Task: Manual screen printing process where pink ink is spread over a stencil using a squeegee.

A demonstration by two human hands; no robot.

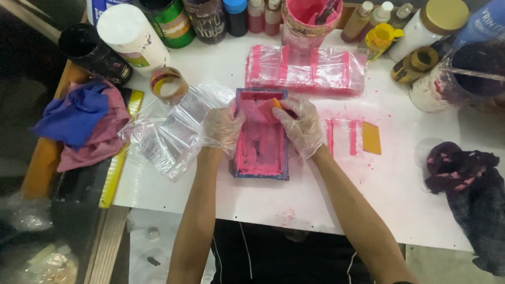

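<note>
At the centre of the frame, a small rectangular blue-framed printing screen smeared with pink ink (261, 138) lies flat on the white table (336, 194). The left hand (222, 129), in a clear disposable glove, rests on the screen's left edge with fingers curled together against the frame. The right hand (301, 126), likewise gloved, has its fingers clamped on a small orange scraper (275, 103) set against the upper part of the screen. Just left of the screen lie loose clear plastic bags (173, 131); just above it, a stack of pink-printed plastic bags (305, 71). A second orange scraper (371, 138) lies to the right, near an ink-stained dark rag (463, 168). Jars and bottles line the upper edge.
</note>
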